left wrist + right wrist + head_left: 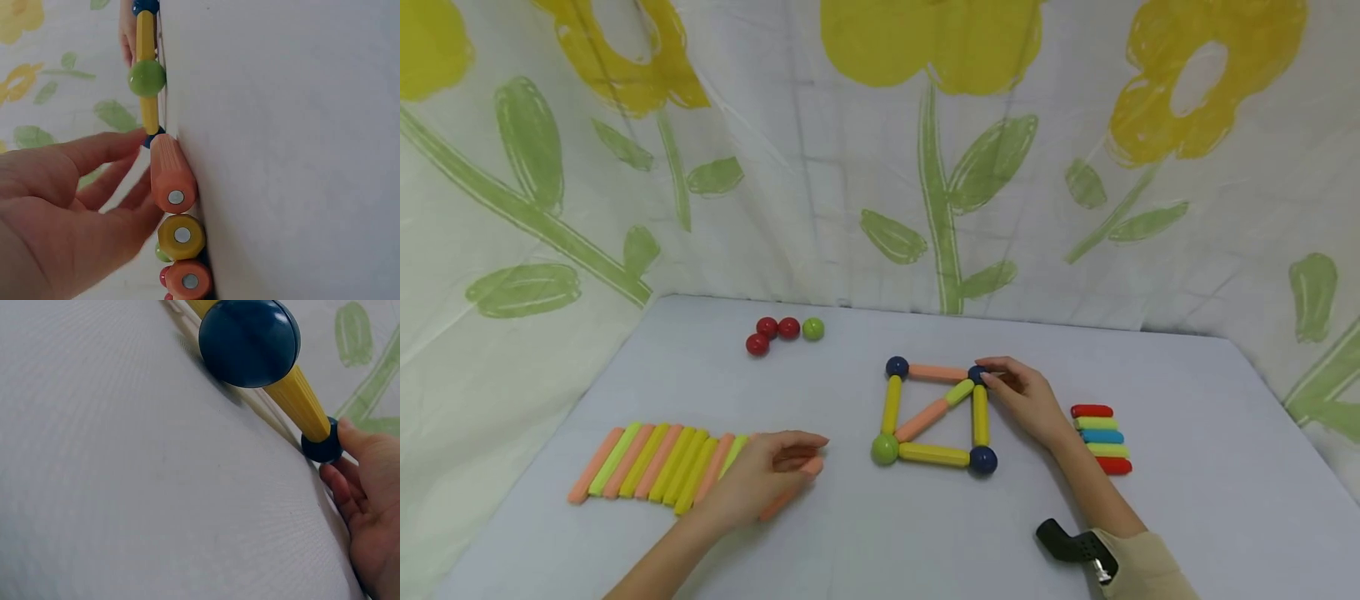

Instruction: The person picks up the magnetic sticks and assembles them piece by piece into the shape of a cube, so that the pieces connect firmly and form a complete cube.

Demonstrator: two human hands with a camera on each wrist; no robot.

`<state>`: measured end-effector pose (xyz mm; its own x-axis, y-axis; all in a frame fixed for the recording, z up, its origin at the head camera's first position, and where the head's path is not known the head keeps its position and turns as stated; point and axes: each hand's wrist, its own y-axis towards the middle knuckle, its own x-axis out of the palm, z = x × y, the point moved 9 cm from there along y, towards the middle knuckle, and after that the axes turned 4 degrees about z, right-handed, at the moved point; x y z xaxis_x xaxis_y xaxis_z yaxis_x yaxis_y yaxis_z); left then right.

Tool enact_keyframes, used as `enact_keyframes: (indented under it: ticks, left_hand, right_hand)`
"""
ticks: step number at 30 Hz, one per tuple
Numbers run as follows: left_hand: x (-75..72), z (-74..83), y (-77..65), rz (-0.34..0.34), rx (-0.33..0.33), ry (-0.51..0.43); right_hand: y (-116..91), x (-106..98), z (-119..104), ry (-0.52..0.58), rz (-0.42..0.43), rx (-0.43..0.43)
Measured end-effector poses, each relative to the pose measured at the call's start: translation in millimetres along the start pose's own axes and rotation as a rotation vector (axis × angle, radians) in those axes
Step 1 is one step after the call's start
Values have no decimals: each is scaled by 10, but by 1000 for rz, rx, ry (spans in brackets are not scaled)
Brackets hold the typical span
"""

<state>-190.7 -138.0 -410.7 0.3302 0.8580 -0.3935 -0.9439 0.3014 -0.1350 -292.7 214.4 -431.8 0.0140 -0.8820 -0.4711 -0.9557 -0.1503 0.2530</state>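
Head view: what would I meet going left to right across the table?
Row of long sticks, left hand, four-sided frame of sticks and balls, right hand, row of shorter sticks.

The white table [917, 533] bears a stick-and-ball square [925, 418], a long stick row [680, 467], a short stick row [1102, 436] and four balls [788, 328]

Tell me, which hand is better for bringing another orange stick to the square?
Probably the left hand. It's next to an orange stick. The right hand is farther off, pinching a blue ball at the square's corner.
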Motion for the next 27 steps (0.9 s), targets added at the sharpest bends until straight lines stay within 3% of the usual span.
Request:
enact_keyframes:
  ticks: [5, 13, 20, 27]
  left_hand:
    - [-32, -60, 1, 30, -49, 82]
    - [-2, 7, 29, 71, -22, 141]
    - [-34, 85, 97, 137, -26, 62]
    - [-41, 167, 261, 175, -10, -24]
  right_hand:
    - [10, -2, -19, -1, -3, -15]
    - [20, 8, 1, -35, 3, 24]
    - [20, 19, -5, -78, 40, 46]
    - [13, 43, -17, -89, 38, 64]
